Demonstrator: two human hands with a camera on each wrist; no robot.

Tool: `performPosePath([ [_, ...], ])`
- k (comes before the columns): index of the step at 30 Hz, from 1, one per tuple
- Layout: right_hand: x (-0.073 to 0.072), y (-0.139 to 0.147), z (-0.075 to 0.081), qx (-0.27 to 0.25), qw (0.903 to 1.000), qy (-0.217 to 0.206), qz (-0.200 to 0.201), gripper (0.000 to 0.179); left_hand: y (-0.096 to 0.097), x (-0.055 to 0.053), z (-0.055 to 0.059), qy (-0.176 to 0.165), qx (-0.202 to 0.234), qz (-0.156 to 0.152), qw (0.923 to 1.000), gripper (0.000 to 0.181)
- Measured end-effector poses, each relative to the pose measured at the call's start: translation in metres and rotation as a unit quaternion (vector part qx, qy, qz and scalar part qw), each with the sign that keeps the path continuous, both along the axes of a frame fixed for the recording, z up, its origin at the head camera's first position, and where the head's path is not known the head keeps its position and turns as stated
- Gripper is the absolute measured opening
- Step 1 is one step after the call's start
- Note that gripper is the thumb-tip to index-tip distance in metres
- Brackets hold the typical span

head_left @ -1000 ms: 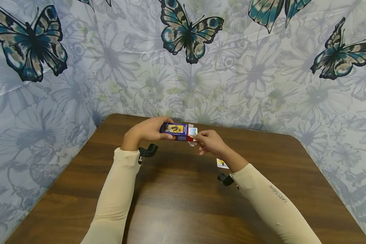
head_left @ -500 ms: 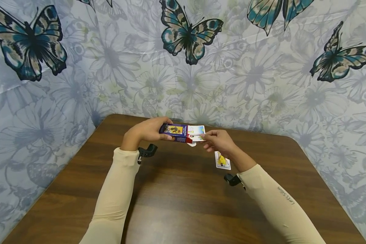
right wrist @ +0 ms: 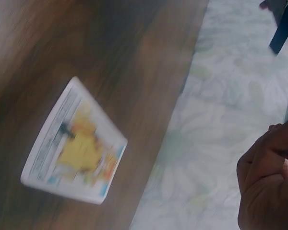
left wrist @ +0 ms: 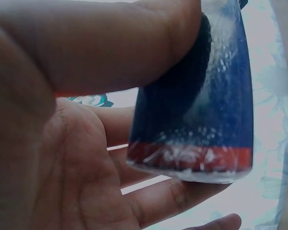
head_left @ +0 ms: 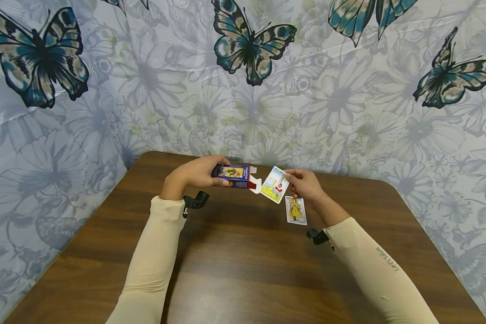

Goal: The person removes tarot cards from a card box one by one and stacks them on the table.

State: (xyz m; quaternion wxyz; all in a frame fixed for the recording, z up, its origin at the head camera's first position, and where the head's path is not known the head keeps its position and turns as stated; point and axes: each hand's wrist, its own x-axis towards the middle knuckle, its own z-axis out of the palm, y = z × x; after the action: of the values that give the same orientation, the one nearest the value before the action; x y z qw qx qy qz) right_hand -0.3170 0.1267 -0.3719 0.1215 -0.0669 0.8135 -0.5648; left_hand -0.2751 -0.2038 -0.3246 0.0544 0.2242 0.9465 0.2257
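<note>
My left hand grips a small blue card box with a picture on its face, thumb on the near side. The box's right end has its white flaps open; in the left wrist view the blue box shows a red band under a glossy wrap. Just right of the box, my right hand pinches a picture card at its upper right corner, the card tilted. On the table below that hand lies a second card with a yellow figure, also seen as a blurred card in the right wrist view.
The brown wooden table ends at its far edge just behind the hands. Beyond it hangs a cloth backdrop with flowers and butterflies. Each wrist wears a black camera mount, such as the right mount.
My right hand has drawn the picture card out of the box, to the right, and tilted it. The card on the table has come into fuller view. My left hand holds the box still.
</note>
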Motion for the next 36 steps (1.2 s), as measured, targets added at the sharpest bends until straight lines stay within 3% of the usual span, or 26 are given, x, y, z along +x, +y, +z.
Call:
performPosePath([
  [6,-0.014,0.025,-0.012,0.094,0.9954,0.013,0.014,0.036,0.0,0.001,0.0,-0.003,0.007,-0.003,1.0,0.059],
  [13,-0.027,0.05,-0.034,0.205,0.9777,0.045,-0.011,0.035,-0.001,0.001,0.0,-0.003,0.008,-0.002,1.0,0.059],
  [23,-0.034,0.056,-0.061,0.266,0.9634,0.021,-0.022,0.03,-0.002,0.002,0.001,-0.009,0.005,-0.001,1.0,0.06],
  [36,-0.037,0.046,-0.064,0.334,0.9417,0.014,-0.04,0.022,-0.003,0.003,0.001,0.001,-0.004,-0.006,1.0,0.06],
])
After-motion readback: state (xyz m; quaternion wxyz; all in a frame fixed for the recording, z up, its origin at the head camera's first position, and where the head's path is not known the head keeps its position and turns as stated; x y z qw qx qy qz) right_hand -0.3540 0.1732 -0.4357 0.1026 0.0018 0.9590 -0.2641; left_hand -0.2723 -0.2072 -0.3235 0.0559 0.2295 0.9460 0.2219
